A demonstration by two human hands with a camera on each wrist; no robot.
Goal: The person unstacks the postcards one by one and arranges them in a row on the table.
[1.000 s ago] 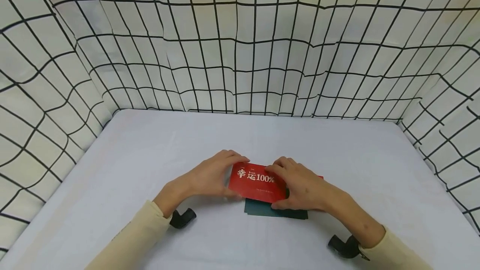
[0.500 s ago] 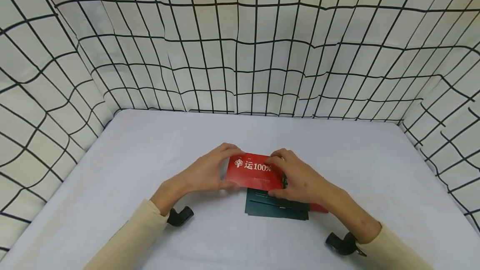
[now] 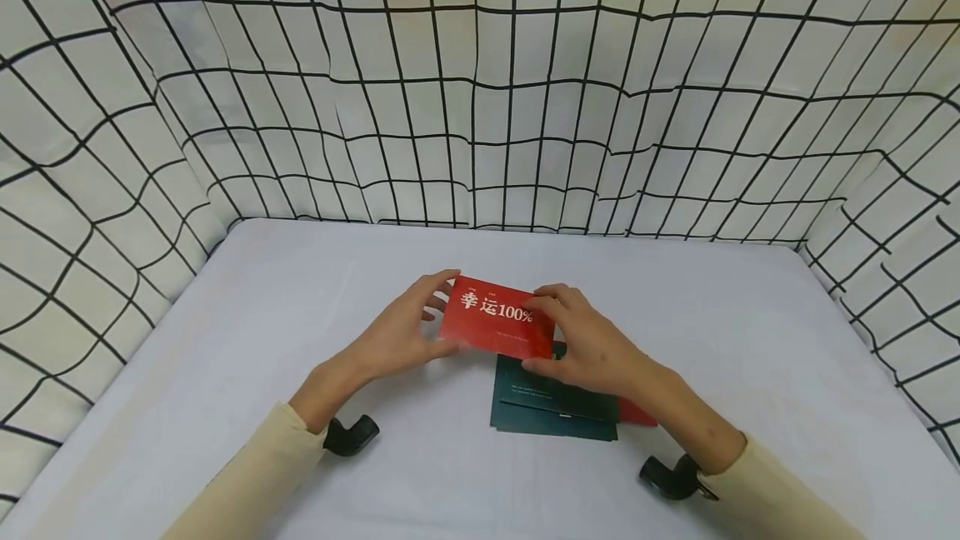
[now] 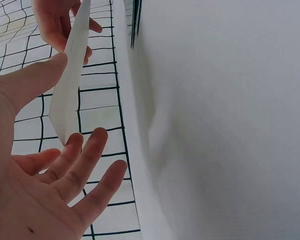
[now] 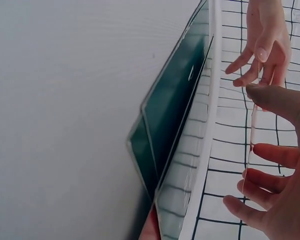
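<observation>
A red card [image 3: 491, 323] with white characters and "100%" is held up, tilted, over the table in the head view. My left hand [image 3: 397, 332] grips its left end between thumb and fingers, the other fingers spread. My right hand [image 3: 596, 348] pinches its right end, thumb below and fingers above. In the left wrist view the card's pale back [image 4: 72, 75] shows. The right wrist view sees the card [image 5: 252, 127] almost edge-on. Beneath my right hand lie overlapping dark green cards [image 3: 551, 422], partly hidden, with another red piece [image 3: 636, 412] sticking out at their right.
A white cloth-covered table [image 3: 225, 357] spreads under everything. Black grid netting over white sheeting [image 3: 491, 111] walls the back and both sides. Black curved mounts [image 3: 352, 437] sit at both wrists, close above the tabletop.
Both hands have lifted the red card up and slightly left, away from the green cards. More of the green cards and the red piece under them is now uncovered.
</observation>
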